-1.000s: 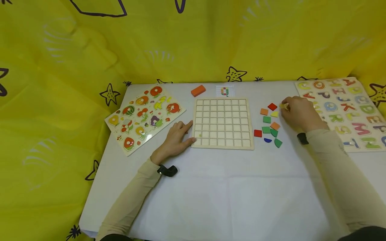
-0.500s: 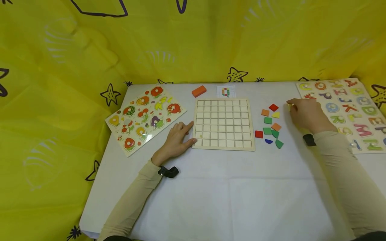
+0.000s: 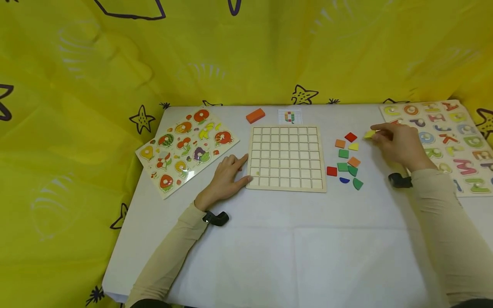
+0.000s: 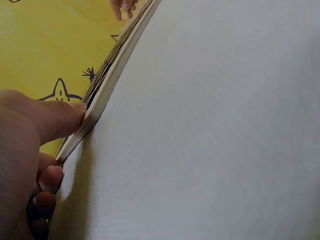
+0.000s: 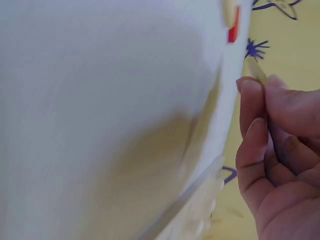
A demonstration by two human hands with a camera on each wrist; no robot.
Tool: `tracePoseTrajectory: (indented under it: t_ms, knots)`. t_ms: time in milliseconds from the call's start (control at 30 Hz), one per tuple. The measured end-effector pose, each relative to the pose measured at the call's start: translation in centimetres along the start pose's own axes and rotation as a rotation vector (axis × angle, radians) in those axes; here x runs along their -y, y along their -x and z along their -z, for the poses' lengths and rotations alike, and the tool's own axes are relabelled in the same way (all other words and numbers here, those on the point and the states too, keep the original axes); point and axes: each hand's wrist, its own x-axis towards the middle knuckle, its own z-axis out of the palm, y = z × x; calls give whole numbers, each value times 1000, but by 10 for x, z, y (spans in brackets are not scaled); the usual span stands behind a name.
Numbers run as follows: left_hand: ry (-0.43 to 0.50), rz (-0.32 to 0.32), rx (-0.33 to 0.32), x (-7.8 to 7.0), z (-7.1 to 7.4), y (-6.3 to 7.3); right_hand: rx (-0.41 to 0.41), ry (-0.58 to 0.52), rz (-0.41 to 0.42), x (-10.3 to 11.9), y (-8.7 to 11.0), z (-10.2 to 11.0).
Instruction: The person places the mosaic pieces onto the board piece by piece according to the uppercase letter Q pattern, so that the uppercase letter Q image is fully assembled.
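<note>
The right hand (image 3: 400, 143) pinches a small yellow piece (image 3: 369, 134) between its thumb and fingers, over on the right side of the white table (image 3: 269, 256). The piece pokes out to the left of the fingertips, so its free end points toward the grid board (image 3: 285, 154) in the middle. I can't tell its full shape, because the fingers hide part of it — the right wrist view shows just a thin, pale edge. The left hand (image 3: 223, 177) is on the other side of the board, well apart from the piece. It grips nothing: its pointing finger and thumb stretch out and touch the board's left edge. So the yellow piece is right of the board, level with its far part — and the right hand is the nearer one. Between that hand and the board lie the loose pieces (image 3: 343, 154), with a red diamond (image 3: 351, 137) at the far end and a blue half circle (image 3: 344, 180) near. The letter board (image 3: 465, 154) is on the right, and the right hand hides some of it. The fruit board (image 3: 188, 178) lies turned on the left. Past the grid board are a picture card (image 3: 289, 116) and an orange block (image 3: 256, 116).
</note>
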Motion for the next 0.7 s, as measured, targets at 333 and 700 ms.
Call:
tracePoseTrajectory:
  t_ms: [333,700]
  knots:
    - [-10,-1,7,1,0,0,-31,-212,27,21,-3,-12]
    - [-11,-2,-5,2,-2,-1,19,-385,68,68,-10,-34]
